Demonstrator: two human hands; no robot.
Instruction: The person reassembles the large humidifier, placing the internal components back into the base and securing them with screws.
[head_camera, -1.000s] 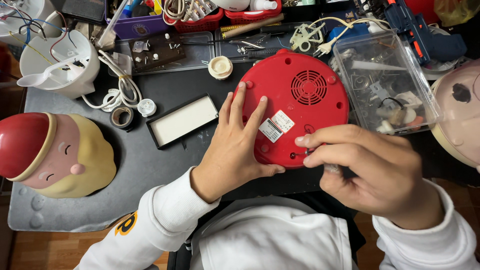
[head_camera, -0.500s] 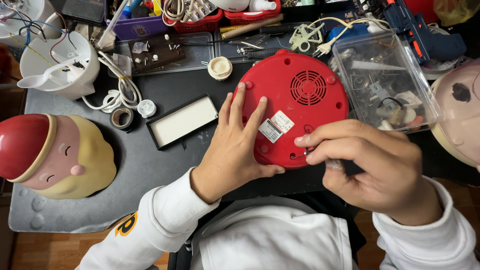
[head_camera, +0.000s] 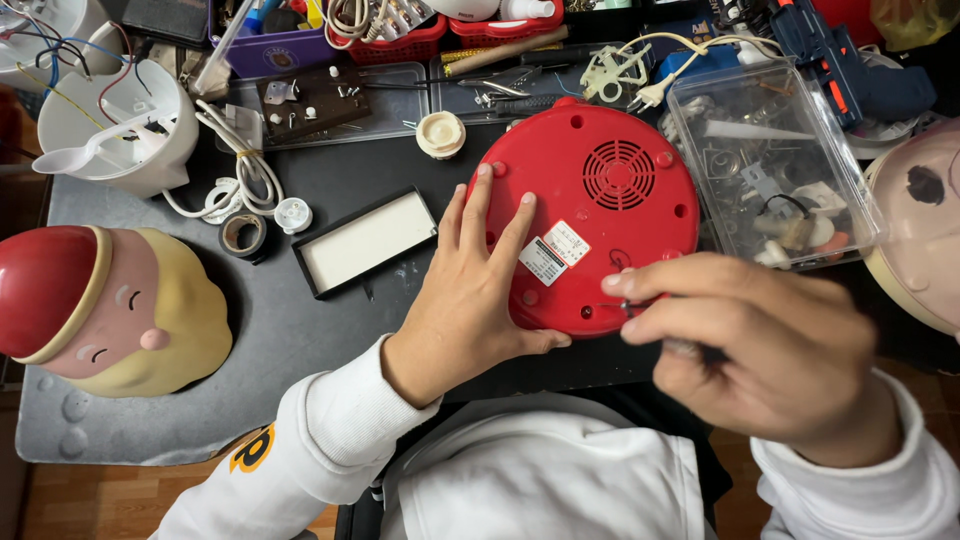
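A dark grey mat (head_camera: 300, 340) covers most of the worktop, its rounded corner showing at the lower left, where a few round bumps are moulded into it. Below and left of that corner lies a wooden floor (head_camera: 90, 500) of reddish-brown boards, and another strip of the same wood shows at the lower right. The back of the worktop is crowded with clutter right up to the top edge of the view, so no wall or window shows. The light is even and fairly bright, with soft shadows on the mat and a faint sheen on its surface.
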